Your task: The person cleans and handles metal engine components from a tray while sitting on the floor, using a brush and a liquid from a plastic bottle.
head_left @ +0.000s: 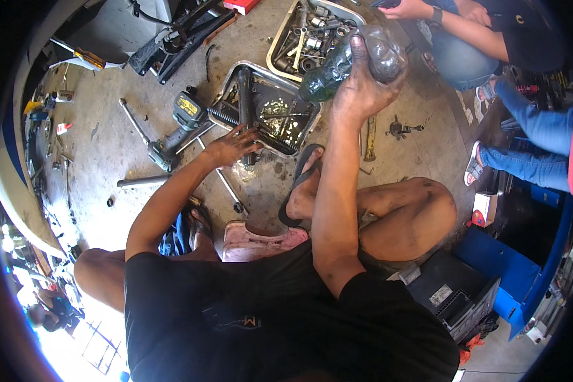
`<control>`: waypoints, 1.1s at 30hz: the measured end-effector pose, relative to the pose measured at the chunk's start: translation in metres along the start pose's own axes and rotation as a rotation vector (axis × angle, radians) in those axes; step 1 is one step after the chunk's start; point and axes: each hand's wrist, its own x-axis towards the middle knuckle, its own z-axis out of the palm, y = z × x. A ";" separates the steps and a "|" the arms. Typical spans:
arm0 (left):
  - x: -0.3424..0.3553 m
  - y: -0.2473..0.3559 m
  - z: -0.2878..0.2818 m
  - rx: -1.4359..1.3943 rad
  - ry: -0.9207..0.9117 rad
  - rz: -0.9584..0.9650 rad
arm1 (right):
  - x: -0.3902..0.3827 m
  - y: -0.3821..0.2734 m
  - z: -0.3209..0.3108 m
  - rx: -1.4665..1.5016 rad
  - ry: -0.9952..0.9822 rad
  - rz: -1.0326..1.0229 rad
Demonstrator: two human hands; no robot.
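Observation:
My right hand [363,95] is raised, closed round a crumpled clear plastic bottle [385,54]. The bottle lies tilted, its greenish end [318,84] pointing left over the tray. Below it, a shallow metal tray [315,127] holds wet, oily-looking liquid and long coil springs [277,143]. A dark tube [244,95] slants across the tray's left part, its near end past the rim. My left hand [229,148] has its fingers over that tube's near end, gripping it; part of the grip is hidden.
A cordless impact wrench [178,127] lies left of the tray, near a long-handled ratchet [134,121]. A second tray [275,54] holds sockets and spanners. A pink stool [261,242] is beneath me. Another person's hand [407,9] is at the upper right, and blue-trousered legs [528,162] stand below.

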 end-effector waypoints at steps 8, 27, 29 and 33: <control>0.068 0.022 0.005 -0.431 0.484 -0.317 | -0.006 0.002 0.008 -0.014 0.007 -0.005; 0.145 0.015 0.022 -0.417 0.222 -0.346 | -0.009 0.001 0.019 0.019 0.024 -0.015; 0.148 0.006 0.018 -0.461 0.161 -0.271 | -0.009 -0.005 0.017 0.034 0.009 0.009; 0.138 -0.004 0.030 -0.545 0.401 -0.233 | -0.002 0.001 0.015 0.133 -0.010 0.017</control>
